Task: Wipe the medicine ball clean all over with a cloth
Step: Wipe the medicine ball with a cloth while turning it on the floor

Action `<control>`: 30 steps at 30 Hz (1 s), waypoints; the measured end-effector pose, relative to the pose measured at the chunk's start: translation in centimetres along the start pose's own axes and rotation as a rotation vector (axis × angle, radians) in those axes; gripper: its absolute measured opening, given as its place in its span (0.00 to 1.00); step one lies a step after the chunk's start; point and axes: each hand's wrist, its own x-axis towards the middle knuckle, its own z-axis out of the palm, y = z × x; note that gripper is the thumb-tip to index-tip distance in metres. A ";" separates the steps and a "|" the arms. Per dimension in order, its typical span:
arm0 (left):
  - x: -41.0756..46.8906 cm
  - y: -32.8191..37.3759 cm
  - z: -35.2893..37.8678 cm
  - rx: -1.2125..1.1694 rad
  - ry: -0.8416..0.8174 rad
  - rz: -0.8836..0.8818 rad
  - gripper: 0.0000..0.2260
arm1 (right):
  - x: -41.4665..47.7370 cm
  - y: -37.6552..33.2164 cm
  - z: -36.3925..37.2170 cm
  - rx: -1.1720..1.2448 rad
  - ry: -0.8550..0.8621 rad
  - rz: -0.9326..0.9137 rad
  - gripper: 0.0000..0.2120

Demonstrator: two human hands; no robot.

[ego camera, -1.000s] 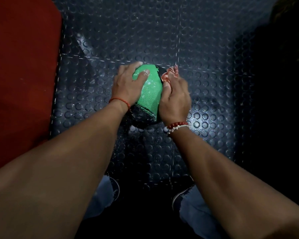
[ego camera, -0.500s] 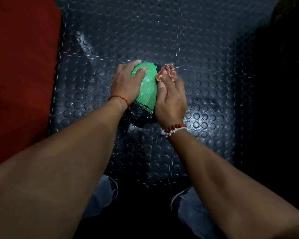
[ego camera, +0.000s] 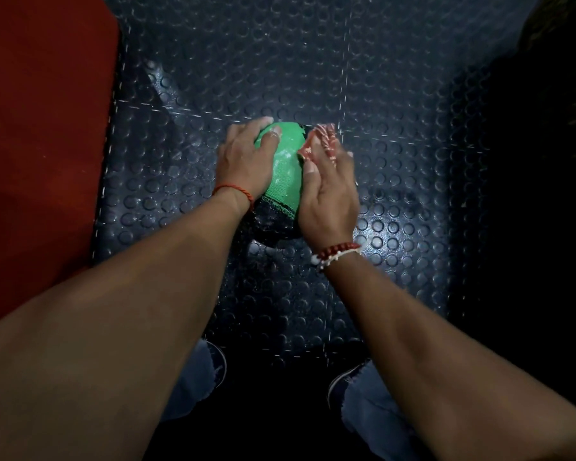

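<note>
light: dim; glare on floor [ego camera: 399,227]; right edge black; right hand [ego camera: 328,194] blurred

Two bare forearms [ego camera: 130,311]. Left grip [ego camera: 243,164] — thin red thread [ego camera: 233,189] at the wrist; right grip [ego camera: 328,194] — bracelet [ego camera: 335,252] of dark red and white beads. Below: pale blue jeans [ego camera: 193,377] with frayed hems, dark shoes [ego camera: 218,361] with light edging.
</note>
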 end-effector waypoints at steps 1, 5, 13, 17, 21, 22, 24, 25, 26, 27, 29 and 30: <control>-0.1 -0.1 -0.1 0.003 -0.006 0.007 0.18 | 0.3 -0.2 0.1 -0.034 -0.027 -0.052 0.18; -0.2 -0.2 -0.2 -0.003 -0.013 0.026 0.18 | 3.8 0.0 -0.3 -0.081 -0.114 -0.046 0.18; 0.2 -0.1 0.1 -0.039 -0.009 0.004 0.18 | 2.5 1.2 -0.7 0.108 0.013 0.201 0.17; 0.2 -0.3 -0.2 -0.010 -0.024 0.035 0.18 | 0.3 0.9 0.0 0.011 0.028 -0.046 0.18; 0.1 -0.3 -0.4 -0.006 -0.045 0.041 0.18 | 3.4 0.6 0.0 -0.001 -0.032 -0.064 0.17; 0.0 -0.2 -0.3 -0.004 -0.044 0.036 0.18 | 4.3 0.8 0.0 0.033 -0.051 0.011 0.16; -0.1 0.1 -0.2 -0.012 -0.035 0.029 0.17 | 5.8 1.7 -0.1 0.122 -0.086 0.157 0.13; -0.1 0.2 -0.1 -0.017 -0.030 0.023 0.17 | 6.0 2.1 -0.3 0.143 -0.094 0.210 0.11; -0.1 0.2 -0.1 -0.019 -0.026 0.016 0.17 | 5.8 2.2 -0.5 0.155 -0.090 0.253 0.10; 0.0 0.2 -0.1 -0.017 -0.024 0.010 0.17 | 5.2 2.1 -0.6 0.163 -0.071 0.282 0.10; 0.1 0.3 -0.1 -0.008 -0.019 0.007 0.17 | 3.1 1.7 -0.3 0.095 -0.018 0.273 0.12; 0.2 0.3 -0.2 0.007 -0.017 0.013 0.17 | 1.9 1.3 -0.2 0.033 -0.002 0.214 0.14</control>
